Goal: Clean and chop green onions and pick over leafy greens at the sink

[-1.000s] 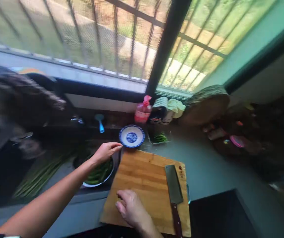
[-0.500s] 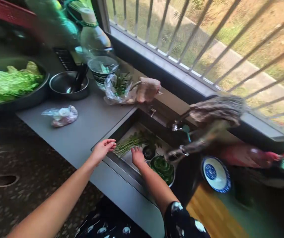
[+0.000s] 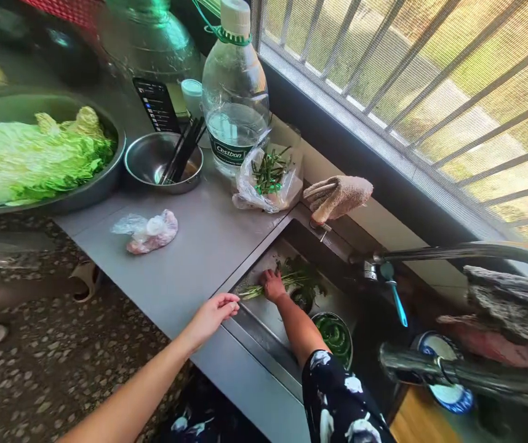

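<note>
A bunch of leafy green stems (image 3: 295, 275) lies across the sink (image 3: 268, 317), stem ends toward me. My right hand (image 3: 272, 285) reaches into the sink with its fingers curled over the middle of the stems. At the sink's near left edge, my left hand (image 3: 218, 311) is closed in a pinch, its fingertips beside the stem ends. What it pinches, if anything, is too small to tell. A round dark drain piece (image 3: 301, 299) sits partly under the leaves. Beside my right forearm is a bowl of dark greens in water (image 3: 335, 337).
A knotted plastic bag (image 3: 151, 232) lies on the counter (image 3: 190, 246). Behind are a basin of cabbage (image 3: 37, 160), a steel bowl (image 3: 141, 163), a water bottle (image 3: 236, 92) and a bag of greens (image 3: 271, 175). The faucet (image 3: 453, 251) arches in from the right.
My view has shifted, so the counter things appear farther right. My right hand has moved deeper into the sink and onto the stems. My left hand stays pinched by the stem ends.
</note>
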The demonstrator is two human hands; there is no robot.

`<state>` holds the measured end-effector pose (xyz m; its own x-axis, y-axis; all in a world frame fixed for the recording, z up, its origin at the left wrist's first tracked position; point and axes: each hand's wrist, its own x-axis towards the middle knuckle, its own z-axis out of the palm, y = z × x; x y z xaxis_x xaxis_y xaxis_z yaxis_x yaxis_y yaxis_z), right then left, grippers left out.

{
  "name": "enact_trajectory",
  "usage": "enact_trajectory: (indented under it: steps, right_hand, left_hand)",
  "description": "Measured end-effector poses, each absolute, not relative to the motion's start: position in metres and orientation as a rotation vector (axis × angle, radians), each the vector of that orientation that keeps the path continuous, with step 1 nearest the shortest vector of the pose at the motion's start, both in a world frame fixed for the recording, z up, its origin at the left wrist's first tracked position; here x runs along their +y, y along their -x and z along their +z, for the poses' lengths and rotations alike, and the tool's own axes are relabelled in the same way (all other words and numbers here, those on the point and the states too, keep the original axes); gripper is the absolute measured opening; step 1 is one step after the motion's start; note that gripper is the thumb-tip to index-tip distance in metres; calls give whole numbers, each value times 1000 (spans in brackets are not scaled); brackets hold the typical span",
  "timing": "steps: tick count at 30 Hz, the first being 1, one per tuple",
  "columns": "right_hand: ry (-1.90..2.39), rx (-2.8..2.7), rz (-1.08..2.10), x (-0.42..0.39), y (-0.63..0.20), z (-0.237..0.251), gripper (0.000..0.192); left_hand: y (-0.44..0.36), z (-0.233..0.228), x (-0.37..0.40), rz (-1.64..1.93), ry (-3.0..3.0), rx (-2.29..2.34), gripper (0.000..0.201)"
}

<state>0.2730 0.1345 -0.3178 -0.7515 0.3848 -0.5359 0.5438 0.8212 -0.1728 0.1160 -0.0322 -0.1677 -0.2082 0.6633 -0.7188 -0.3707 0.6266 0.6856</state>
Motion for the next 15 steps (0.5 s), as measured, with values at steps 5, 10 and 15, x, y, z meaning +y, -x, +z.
enact_trajectory:
  steps: [5,10,15]
  right_hand:
    - [-853,2432,-544,131,-296,-284,31]
    - [-1436,2226,-956,130,-299,-253,23]
    - [-1814,1944,-1564,119,-312,-252,32]
  left_hand:
    - [-140,-180,-35,788,-124,1365,38]
    - [-185,-203,-2,868,-10,1412,49]
    - [-219,-226,56,882,-365,1543,40]
